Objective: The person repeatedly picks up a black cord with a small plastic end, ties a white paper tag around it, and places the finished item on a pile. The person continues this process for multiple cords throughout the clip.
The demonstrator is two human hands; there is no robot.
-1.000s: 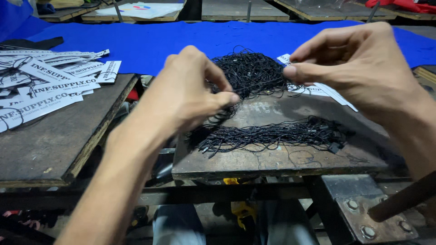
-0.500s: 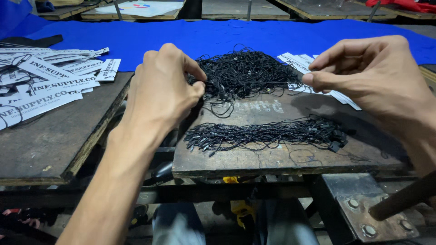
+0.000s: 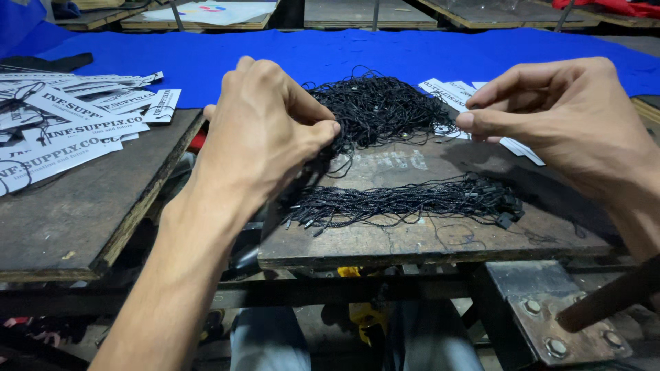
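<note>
My left hand (image 3: 268, 130) pinches thumb against fingertips at the near edge of a tangled pile of thin black strings (image 3: 381, 103), with strands caught in the pinch. My right hand (image 3: 570, 124) hovers to the right of the pile, thumb and forefinger pressed together. Whether a strand lies between them is too fine to see. Below both hands a straighter bundle of black strings (image 3: 412, 199) lies across a worn wooden board (image 3: 426, 244).
Several white printed card tags (image 3: 62, 130) with strings lie on a second board (image 3: 82, 220) at the left. More white tags (image 3: 450, 89) lie behind the pile. Blue cloth (image 3: 344, 51) covers the table beyond. A bolted metal bracket (image 3: 550, 323) sits at lower right.
My hands have moved apart: the left hand slid left and up to the pile's edge, and the right hand drew away to the right.
</note>
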